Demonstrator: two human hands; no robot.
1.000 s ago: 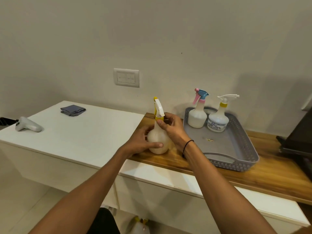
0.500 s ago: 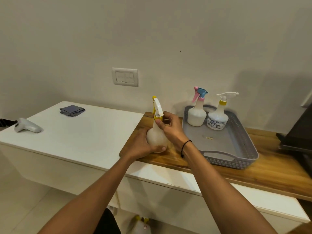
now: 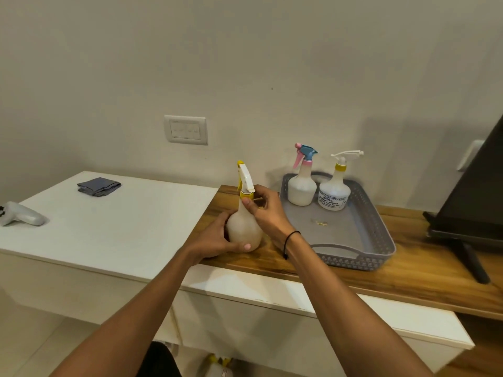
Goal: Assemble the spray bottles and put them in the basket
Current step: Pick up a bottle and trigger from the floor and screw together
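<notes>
Screwing the sprayer head on appears to be the step in hand: left hand [image 3: 217, 238] fingers wrap the bottle [image 3: 243, 229] while right hand [image 3: 268, 213] fingers pinch its yellow collar [image 3: 246, 196] (two bottles already stand in the basket [image 3: 378, 240], to the right of those fingers), so next likely comes tightening, then lifting it rightward.

Soft, even indoor light, moderately bright, with no glare. A broad, faint shadow falls on the wall [image 3: 408, 137] behind the spray bottles in the basket [image 3: 375, 229]. Wide-angle bending curves the white worktop [image 3: 109, 227] edges; fine detail looks slightly smeared throughout.
</notes>
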